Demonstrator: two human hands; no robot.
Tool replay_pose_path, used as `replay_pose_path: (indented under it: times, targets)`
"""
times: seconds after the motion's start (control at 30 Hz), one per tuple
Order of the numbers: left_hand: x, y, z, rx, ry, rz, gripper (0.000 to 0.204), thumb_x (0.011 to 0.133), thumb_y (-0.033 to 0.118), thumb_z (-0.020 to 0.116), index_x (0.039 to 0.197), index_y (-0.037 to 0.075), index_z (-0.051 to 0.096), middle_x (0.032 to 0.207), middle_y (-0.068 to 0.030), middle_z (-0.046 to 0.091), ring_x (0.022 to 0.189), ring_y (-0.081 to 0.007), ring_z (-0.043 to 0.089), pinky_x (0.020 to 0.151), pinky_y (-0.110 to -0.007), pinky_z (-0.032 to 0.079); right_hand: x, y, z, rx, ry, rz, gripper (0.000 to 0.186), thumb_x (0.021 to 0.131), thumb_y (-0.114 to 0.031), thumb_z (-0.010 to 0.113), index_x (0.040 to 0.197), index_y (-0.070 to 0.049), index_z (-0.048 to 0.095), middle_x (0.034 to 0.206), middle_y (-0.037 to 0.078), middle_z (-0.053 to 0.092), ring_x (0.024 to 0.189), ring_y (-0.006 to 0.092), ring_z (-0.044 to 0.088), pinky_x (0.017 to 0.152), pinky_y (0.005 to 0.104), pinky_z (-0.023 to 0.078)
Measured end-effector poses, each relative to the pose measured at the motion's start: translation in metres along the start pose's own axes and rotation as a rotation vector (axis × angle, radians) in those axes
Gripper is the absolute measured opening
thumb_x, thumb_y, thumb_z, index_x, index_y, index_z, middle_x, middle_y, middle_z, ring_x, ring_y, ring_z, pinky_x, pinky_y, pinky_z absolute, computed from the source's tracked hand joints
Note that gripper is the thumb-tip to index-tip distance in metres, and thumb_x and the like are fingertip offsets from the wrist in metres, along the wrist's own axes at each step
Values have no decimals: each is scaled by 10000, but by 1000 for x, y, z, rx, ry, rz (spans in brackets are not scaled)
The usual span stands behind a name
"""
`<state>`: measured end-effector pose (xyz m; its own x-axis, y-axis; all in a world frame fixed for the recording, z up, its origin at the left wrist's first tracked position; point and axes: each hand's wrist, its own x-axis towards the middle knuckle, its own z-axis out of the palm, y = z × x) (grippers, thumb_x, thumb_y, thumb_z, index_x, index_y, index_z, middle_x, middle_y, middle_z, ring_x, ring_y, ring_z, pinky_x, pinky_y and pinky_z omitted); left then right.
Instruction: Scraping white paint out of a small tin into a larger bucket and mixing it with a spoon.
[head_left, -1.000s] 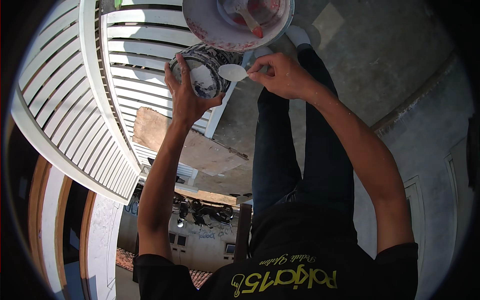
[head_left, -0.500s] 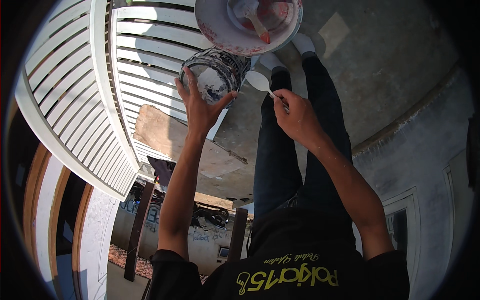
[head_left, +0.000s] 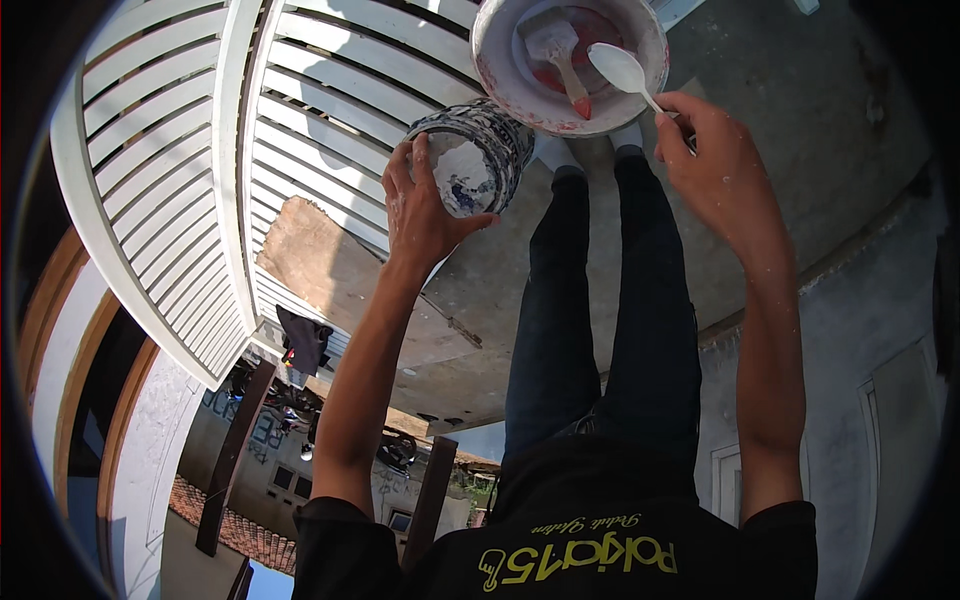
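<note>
My left hand (head_left: 425, 220) is wrapped around the open end of a paint can (head_left: 513, 145), thumb on one side and fingers on the other. The can tilts toward me, its dark outside streaked with white. White paint (head_left: 462, 165) shows inside it. Between the fingers and thumb of my right hand (head_left: 715, 170) is the handle of a white spoon (head_left: 620, 70). Its bowl hangs over a round, pinkish-white tub (head_left: 492, 60) smeared with red. Within the tub rests a paintbrush (head_left: 552, 42) with a pale handle and red tip.
White slatted railing (head_left: 330, 120) runs along the left side. A brown board (head_left: 300, 250) lies beside it, with a dark cloth (head_left: 303, 340) hanging near its end. My legs (head_left: 555, 290) stretch across the grey concrete floor (head_left: 800, 190). A grey wall (head_left: 830, 330) stands at the right.
My right hand has carried the spoon from beside the can, up and right, to over the tub. My left hand keeps its hold on the can. The whole view has shifted.
</note>
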<state>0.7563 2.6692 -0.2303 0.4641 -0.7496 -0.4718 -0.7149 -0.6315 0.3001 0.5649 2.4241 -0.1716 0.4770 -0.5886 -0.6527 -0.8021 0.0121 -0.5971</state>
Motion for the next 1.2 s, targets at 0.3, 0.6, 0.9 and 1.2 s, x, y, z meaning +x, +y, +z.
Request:
replay_pose_path:
  times: [0.3,0.6,0.9,1.2]
  targets:
    - [-1,-1,-4,5,-34,-38,1304,476,384,983,1485,4,250,1446,-244,318,1353,-439,327,1128,-522,323,98,-18,44,-413,-34,-227,160,821,-206,697,904,-73,727,744,214,681,745,375,702,684,442,567]
    - [-8,-1,3,-26,11,-34,1349,475,372,981,1547,101,209,1501,-203,282,1405,-452,265,1154,-542,275,109,-11,58,-481,-164,-213,93,748,-40,670,790,2,742,873,271,705,898,450,695,785,478,570]
    - [-17,71,7,-881,-8,-385,584,886,315,763,1311,-12,531,1189,-207,646,1094,-266,643,879,-340,521,114,5,67,-502,-64,-281,209,836,-38,638,1033,10,688,977,251,712,966,394,704,849,454,570]
    - [53,128,51,-1635,231,-681,496,953,133,601,1303,-39,295,1250,-244,520,1072,-302,627,844,-402,588,74,-11,54,-331,12,-267,279,888,-73,593,1139,24,666,957,268,703,945,442,677,865,481,525]
